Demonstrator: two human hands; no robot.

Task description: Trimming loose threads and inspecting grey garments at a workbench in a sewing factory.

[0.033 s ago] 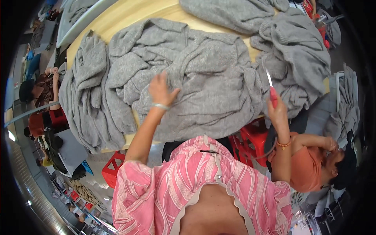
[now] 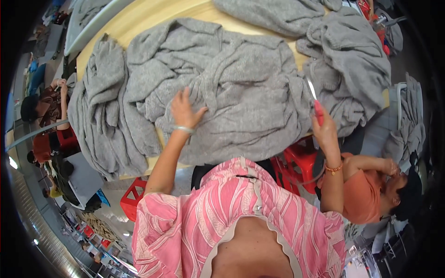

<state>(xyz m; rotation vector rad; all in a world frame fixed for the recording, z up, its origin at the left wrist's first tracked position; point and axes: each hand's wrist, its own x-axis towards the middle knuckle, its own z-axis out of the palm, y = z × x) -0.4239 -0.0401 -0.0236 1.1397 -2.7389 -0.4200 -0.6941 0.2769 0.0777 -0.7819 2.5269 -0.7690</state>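
A grey knitted garment (image 2: 259, 111) lies crumpled in front of me on the wooden table. My left hand (image 2: 186, 111) rests on it with the fingers spread, holding nothing. At the garment's right edge, my right hand (image 2: 326, 129) is closed around the pink handle of a slim tool with a shiny metal blade (image 2: 311, 89). That blade points away from me; whether it is a knife or another pointed tool I cannot tell. More grey knitwear lies to the left (image 2: 104, 106) and to the right (image 2: 350, 55).
Pale wood of the table (image 2: 148, 21) shows at the far side. A white bin (image 2: 88, 30) stands at the far left, and another bin (image 2: 402, 99) with grey knitwear at the right. Close on my right sits a person in orange (image 2: 359, 199). Red stools (image 2: 134, 199) stand below the table.
My left hand has shifted slightly left over the garment. My right hand and the pink-handled tool have also moved a little left.
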